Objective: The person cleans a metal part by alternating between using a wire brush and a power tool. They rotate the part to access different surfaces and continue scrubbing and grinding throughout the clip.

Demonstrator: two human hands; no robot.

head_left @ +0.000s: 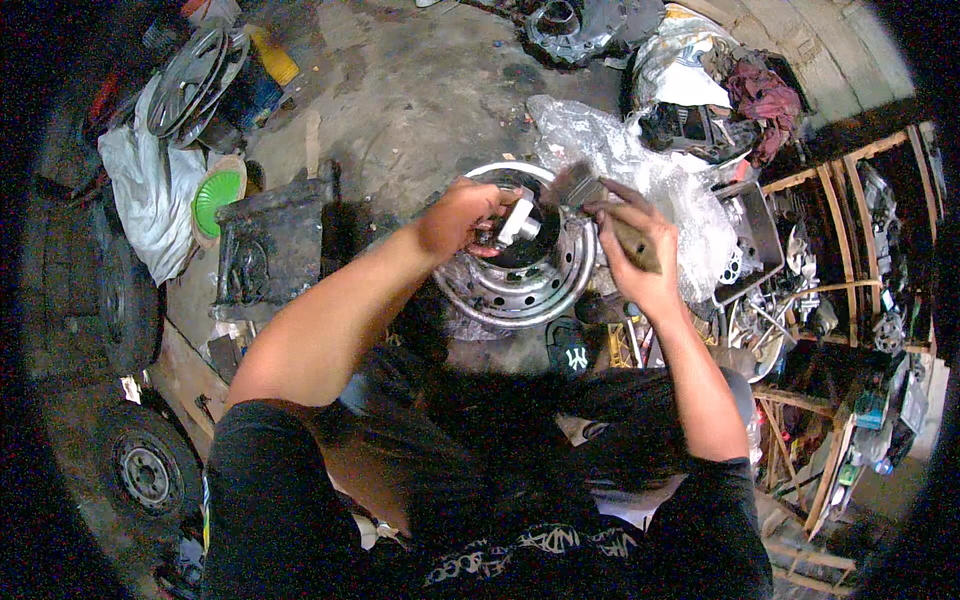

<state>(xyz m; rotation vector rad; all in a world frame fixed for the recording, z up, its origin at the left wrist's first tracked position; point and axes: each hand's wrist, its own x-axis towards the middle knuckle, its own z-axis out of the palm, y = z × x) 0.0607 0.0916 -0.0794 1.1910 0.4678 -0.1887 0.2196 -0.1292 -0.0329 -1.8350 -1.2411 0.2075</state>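
Observation:
Over a silvery wheel rim (490, 298) lying on the floor, my left hand (470, 218) is closed around a small pale metal part (518, 222) with a short stub on its side. Just to its right, my right hand (643, 245) grips the wooden handle of a paintbrush (577, 186). The dark bristles point toward the metal part and look slightly blurred, a little apart from it. Inside the rim is a dark hollow with what looks like dark liquid. The left fingers hide part of the metal part.
Crumpled clear plastic sheet (690, 215) spreads right of the rim, beside a grey metal tray (752, 245) with parts. A black blocky metal piece (268, 245) and a green round object (219, 203) sit left. A tyre (148, 465) is lower left; wooden shelving (835, 200) holds parts at right.

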